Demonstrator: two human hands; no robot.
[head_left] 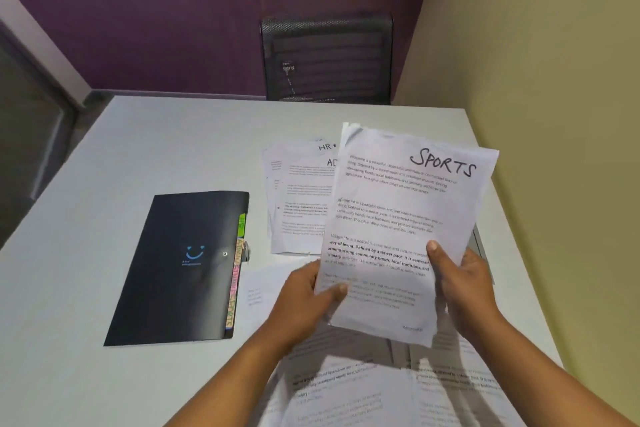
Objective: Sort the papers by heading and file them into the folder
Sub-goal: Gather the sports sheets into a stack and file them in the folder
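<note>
Blurred sheets lie closest, spread flat on the worktop under both forearms; their headings cannot be read. Above them the left hand and right hand hold a sheaf raised off the worktop and tilted toward the camera. Its top page is headed SPORTS in thick marker. Each hand grips a lower side edge, with its thumb pressed on the printed face (left thumb, right thumb). The fingers are wrapped out of sight behind, so both hands are clamped on the paper.

Sorting looks to be partway done. A fanned pile sits beyond the sheaf, with the headings HR and the start of AD showing. One more page lies just beside the folder. The folder rests shut and flat to the left, apart from the sheaf, and no paper can be seen in it. I judge that the grouping has yet to be finished and all of the filing remains.

The paper is thin, white and a little creased, and it bows slightly where it is unsupported. The folder is a matt black rectangle, probably plastic, with a small blue smile mark and a round stud. Green, pink and orange tabs with hand lettering run down its right edge. The worktop is smooth and pale. A dark mesh-backed chair stands at its far side.
</note>
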